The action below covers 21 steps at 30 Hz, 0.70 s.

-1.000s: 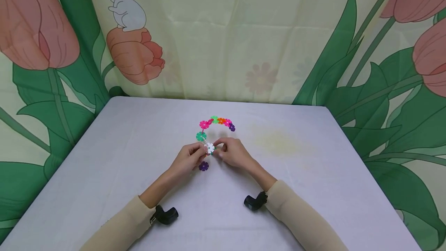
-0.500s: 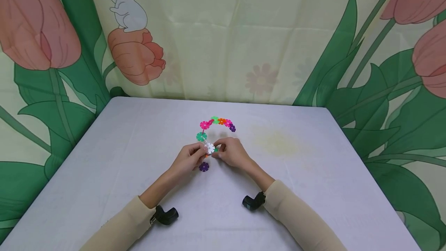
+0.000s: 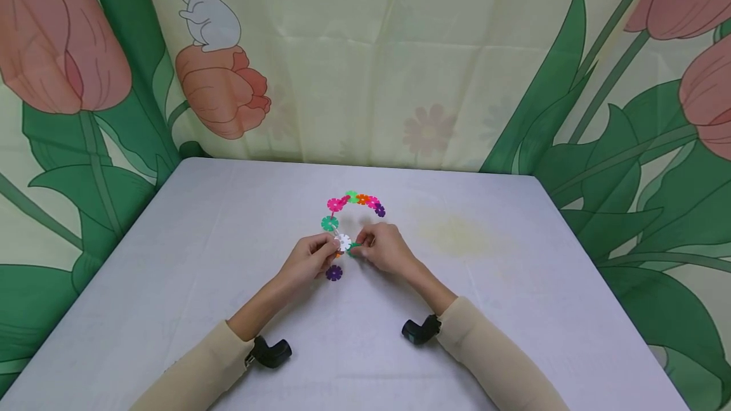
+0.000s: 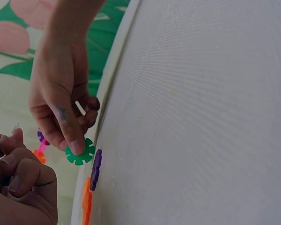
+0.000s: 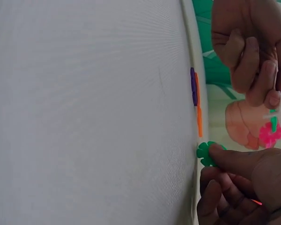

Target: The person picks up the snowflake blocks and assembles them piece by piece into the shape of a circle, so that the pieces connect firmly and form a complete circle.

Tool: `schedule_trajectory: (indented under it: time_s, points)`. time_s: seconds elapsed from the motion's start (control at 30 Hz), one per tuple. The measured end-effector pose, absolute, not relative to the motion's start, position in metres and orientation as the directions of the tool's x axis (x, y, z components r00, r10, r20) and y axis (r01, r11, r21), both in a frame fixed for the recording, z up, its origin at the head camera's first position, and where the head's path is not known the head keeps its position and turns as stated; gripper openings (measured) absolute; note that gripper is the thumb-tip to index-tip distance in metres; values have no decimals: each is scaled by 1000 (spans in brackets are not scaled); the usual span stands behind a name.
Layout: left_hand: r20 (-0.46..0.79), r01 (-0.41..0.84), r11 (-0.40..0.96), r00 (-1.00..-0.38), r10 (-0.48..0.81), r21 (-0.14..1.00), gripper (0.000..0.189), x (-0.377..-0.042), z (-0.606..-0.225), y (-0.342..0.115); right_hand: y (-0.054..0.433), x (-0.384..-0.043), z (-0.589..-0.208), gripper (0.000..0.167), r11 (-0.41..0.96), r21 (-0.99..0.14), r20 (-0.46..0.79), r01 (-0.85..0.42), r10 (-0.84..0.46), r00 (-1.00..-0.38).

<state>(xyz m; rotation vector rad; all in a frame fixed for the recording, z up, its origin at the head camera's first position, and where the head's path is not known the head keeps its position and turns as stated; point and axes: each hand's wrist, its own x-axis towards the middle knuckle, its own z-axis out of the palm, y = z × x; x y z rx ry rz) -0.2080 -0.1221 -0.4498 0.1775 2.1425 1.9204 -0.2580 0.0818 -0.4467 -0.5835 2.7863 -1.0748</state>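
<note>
Several notched plastic flower discs are joined in a curved chain. It runs from a white disc (image 3: pixel 344 243) through a teal disc (image 3: pixel 329 223), pinks, light green and orange to a purple disc (image 3: pixel 380 210) at its far end. My left hand (image 3: pixel 310 260) pinches the white disc between thumb and finger. Just to the right, my right hand (image 3: pixel 387 248) pinches a green disc (image 5: pixel 205 153) by its edge, close beside the white one. A loose purple disc (image 3: pixel 334 273) and an orange disc (image 4: pixel 86 201) lie on the table below the hands, the orange partly hidden in the head view.
The table has a white cloth (image 3: pixel 228 208) with a faint yellowish stain (image 3: pixel 457 233) right of the hands. A printed curtain (image 3: pixel 365 68) hangs behind it. Black wrist cameras (image 3: pixel 273 352) stick out below both forearms.
My right hand has shifted slightly right, away from the white disc, so more of the green disc shows. The left hand and chain have stayed nearly still.
</note>
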Motion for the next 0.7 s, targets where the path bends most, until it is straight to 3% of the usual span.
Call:
schedule_trajectory:
  time_s: [0.7]
  points:
    - [-152, -122, 129, -956, 252, 984, 32, -206, -450, -121, 107, -247, -451, 11, 641, -722, -28, -260, -403, -915]
